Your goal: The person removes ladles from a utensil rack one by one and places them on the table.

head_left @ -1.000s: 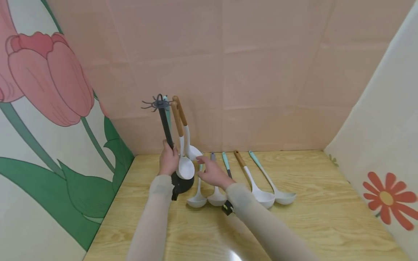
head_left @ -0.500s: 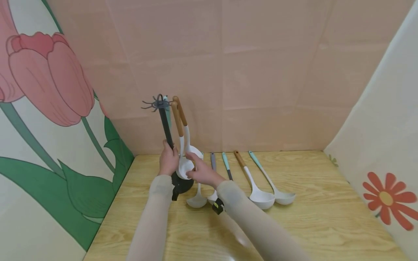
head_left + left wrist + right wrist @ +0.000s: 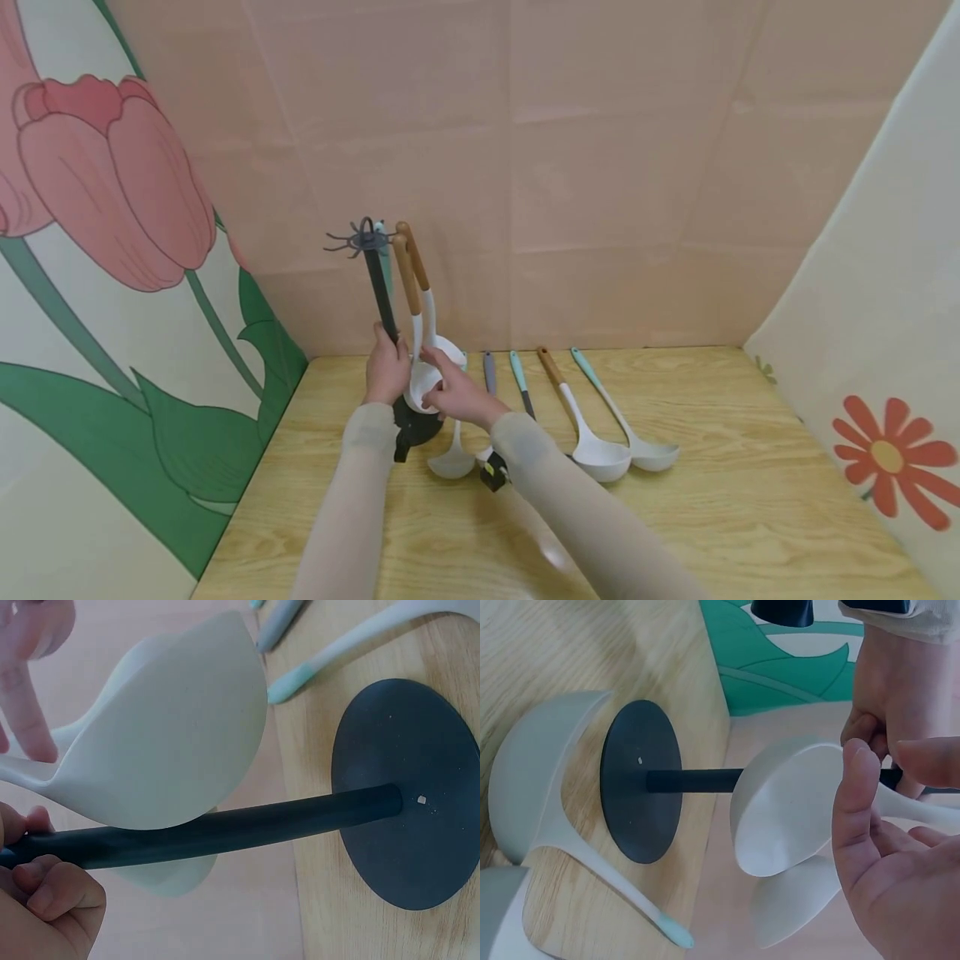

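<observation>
The white ladle (image 3: 417, 327) seems to hang upright from the hooks (image 3: 365, 241) of the black stand (image 3: 381, 292), wooden handle (image 3: 407, 275) up and bowl (image 3: 787, 810) down, with another ladle (image 3: 430, 312) just behind; the left hand (image 3: 387, 371) has its fingers curled round the stand's pole; the right hand (image 3: 467, 392) is at the bowl, thumb and forefinger spread, pinching nothing that shows, and I cannot tell whether a fingertip touches it; the ladle looks light, stiff and hard to break, its weight probably mostly in the bowl, so a nudge may swing it; the smooth bowl could slip under fingers, whereas the handle or slim neck looks a surer hold; a sideways tug might rock the stand
</observation>
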The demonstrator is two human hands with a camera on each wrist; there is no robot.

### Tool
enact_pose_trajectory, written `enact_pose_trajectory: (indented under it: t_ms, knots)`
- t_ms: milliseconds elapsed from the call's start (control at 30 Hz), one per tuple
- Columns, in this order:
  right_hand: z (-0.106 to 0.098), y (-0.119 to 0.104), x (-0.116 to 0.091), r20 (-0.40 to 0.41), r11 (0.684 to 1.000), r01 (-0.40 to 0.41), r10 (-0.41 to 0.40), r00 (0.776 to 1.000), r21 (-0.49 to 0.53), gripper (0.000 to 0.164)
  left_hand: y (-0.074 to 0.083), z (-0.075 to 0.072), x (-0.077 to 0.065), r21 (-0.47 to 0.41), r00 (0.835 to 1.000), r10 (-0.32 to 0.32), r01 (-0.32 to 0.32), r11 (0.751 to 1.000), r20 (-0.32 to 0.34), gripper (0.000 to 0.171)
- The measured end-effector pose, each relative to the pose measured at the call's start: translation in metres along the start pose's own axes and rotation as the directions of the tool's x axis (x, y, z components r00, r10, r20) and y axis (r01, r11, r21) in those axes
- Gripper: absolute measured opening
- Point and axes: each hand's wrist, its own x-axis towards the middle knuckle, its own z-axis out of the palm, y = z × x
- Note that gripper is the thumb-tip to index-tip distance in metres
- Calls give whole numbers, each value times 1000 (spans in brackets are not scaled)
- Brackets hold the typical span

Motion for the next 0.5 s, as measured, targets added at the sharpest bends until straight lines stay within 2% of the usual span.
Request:
enact_pose_trajectory:
  t_ms: [233,400,500]
  knots:
    - [2,-4,4,-11,998,27,-27,1000,64,84,2,-1,-1,7,1000,9,-8,1000,-17,27]
    - [3,-6,5,-16,998,46,-45,999,47,81,3,-1,-1,-8,1000,-18,18,1000,6,27]
    - [2,-5,5,-24,999,49,-48,999,16,74,2,-2,-1,-13,999,-31,32,999,30,28]
